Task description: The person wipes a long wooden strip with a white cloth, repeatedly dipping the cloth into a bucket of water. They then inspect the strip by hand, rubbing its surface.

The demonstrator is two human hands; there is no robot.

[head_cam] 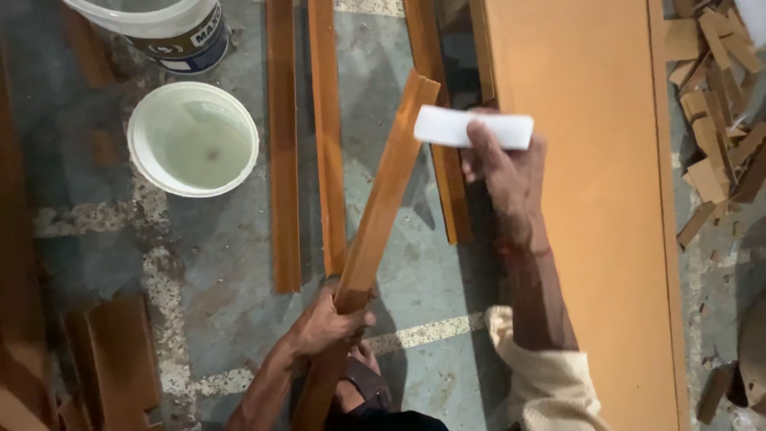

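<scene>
Head view: a long wooden strip (381,199) is being gripped at its near end by the left hand (323,323), tilted up from the floor. A white block (474,128) is being pinched in the right hand (507,172) just beside the strip's far end, not clearly touching. Other strips (283,144) are lying left, a wide board (590,199) right; room between is narrow.

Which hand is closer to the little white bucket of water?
Left. The left hand grips the low end of the wooden strip, below and right of the white bucket. The right hand, holding a white block, is farther off to the bucket's right.
</scene>
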